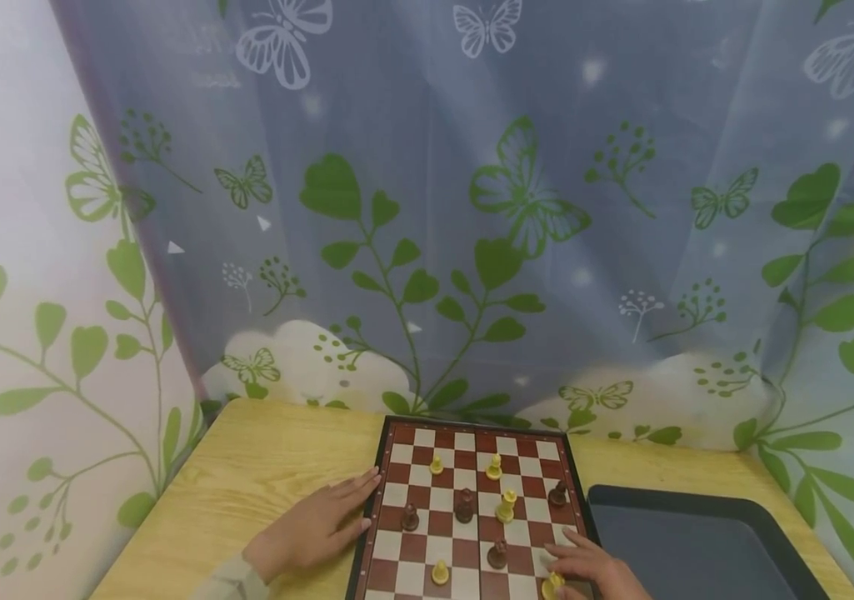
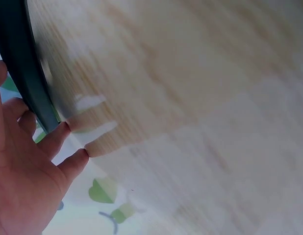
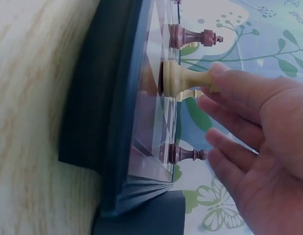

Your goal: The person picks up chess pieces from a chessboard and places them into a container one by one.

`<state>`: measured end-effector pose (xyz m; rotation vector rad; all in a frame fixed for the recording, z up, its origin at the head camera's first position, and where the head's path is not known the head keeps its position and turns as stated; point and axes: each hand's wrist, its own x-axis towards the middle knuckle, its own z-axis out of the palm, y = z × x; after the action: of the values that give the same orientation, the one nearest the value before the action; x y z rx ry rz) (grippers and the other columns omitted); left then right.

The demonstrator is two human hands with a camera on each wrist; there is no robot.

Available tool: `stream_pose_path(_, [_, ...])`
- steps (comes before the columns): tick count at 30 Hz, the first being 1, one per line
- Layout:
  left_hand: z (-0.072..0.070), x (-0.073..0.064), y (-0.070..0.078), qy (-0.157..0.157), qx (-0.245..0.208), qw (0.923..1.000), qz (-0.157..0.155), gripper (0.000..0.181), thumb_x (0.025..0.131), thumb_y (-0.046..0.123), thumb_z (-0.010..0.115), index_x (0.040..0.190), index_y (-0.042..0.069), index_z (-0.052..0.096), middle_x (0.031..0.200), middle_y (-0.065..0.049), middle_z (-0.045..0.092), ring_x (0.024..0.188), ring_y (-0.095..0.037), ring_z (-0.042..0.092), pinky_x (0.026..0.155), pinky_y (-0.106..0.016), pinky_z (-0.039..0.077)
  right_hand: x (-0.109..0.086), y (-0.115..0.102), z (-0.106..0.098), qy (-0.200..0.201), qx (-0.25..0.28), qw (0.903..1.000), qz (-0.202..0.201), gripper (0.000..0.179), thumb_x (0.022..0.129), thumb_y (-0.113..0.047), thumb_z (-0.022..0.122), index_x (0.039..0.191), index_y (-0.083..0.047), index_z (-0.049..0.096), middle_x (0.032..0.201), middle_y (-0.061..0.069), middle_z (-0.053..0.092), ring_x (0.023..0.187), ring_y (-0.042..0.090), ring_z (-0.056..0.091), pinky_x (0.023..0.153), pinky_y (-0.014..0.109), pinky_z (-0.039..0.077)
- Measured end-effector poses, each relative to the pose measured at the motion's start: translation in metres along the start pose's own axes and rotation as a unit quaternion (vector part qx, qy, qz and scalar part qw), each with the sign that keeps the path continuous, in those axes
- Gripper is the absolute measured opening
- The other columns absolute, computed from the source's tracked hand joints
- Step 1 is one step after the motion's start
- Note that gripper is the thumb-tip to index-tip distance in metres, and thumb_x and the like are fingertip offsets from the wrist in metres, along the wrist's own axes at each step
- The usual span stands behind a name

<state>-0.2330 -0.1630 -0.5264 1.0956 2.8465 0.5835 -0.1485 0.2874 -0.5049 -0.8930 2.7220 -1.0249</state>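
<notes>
A chessboard (image 1: pixel 415 546) with red-brown and white squares and a black frame lies on the table. Along its left edge rests my left hand (image 1: pixel 314 527), fingers stretched out, fingertips at the frame. At the near right part of the board my right hand (image 1: pixel 593 570) pinches the top of a yellow chess piece (image 3: pixel 176 81) between thumb and finger. The piece's base is right at the board's surface; its top is hidden by the fingers. Close by stand a dark chess piece (image 1: pixel 497 554) and a yellow queen (image 1: pixel 505 507).
Several other pieces stand scattered on the board, among them a dark king (image 1: pixel 464 506), a dark knight (image 1: pixel 410 517) and a yellow pawn (image 1: pixel 439 572). A dark tray (image 1: pixel 685 533) lies right of the board on the wooden table (image 1: pixel 269 450). A patterned curtain (image 1: pixel 427 208) hangs behind.
</notes>
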Motion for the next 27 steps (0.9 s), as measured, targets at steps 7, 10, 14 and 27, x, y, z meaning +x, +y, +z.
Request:
stream_pose_path(7, [-0.005,0.002,0.001,0.005,0.002,1.0000,0.003,0.060,0.110,0.042,0.040,0.159,0.009,0.034,0.165,-0.009,0.031,0.145,-0.037,0.042,0.113,-0.062,0.038,0.003,0.002,0.002,0.043,-0.019,0.9974,-0.055,0.024,0.098,-0.016,0.068,0.118,-0.003,0.075,0.126,0.017,0.070,0.136,-0.010,0.040,0.078,0.037,0.060])
stream_pose_path(10, [-0.004,0.001,0.001,0.001,0.003,1.0000,0.000,0.061,0.110,0.044,0.039,0.159,0.009,0.034,0.165,-0.009,0.031,0.145,-0.037,0.042,0.113,-0.062,0.038,0.003,-0.005,0.002,0.055,-0.021,0.9979,-0.029,0.026,0.100,-0.020,0.067,0.119,-0.004,0.075,0.127,0.014,0.070,0.138,-0.006,0.043,0.080,0.041,0.060])
stream_pose_path(14, [-0.001,-0.001,0.000,0.001,0.004,1.0000,0.002,0.061,0.110,0.044,0.039,0.159,0.010,0.035,0.165,-0.009,0.031,0.144,-0.037,0.044,0.111,-0.062,0.040,0.000,-0.017,0.004,0.119,-0.055,0.9914,0.010,0.025,0.097,-0.024,0.070,0.118,-0.011,0.076,0.126,0.009,0.071,0.134,0.014,0.054,0.082,0.048,0.059])
stream_pose_path(27, [-0.001,0.002,-0.002,0.003,0.006,0.9999,0.011,0.061,0.110,0.044,0.039,0.159,0.008,0.035,0.165,-0.011,0.032,0.142,-0.038,0.045,0.110,-0.063,0.040,0.001,-0.009,-0.002,0.327,-0.128,0.9339,-0.067,0.046,0.063,0.001,0.091,0.101,-0.023,0.077,0.108,-0.005,0.074,0.120,-0.013,0.052,0.082,0.030,0.059])
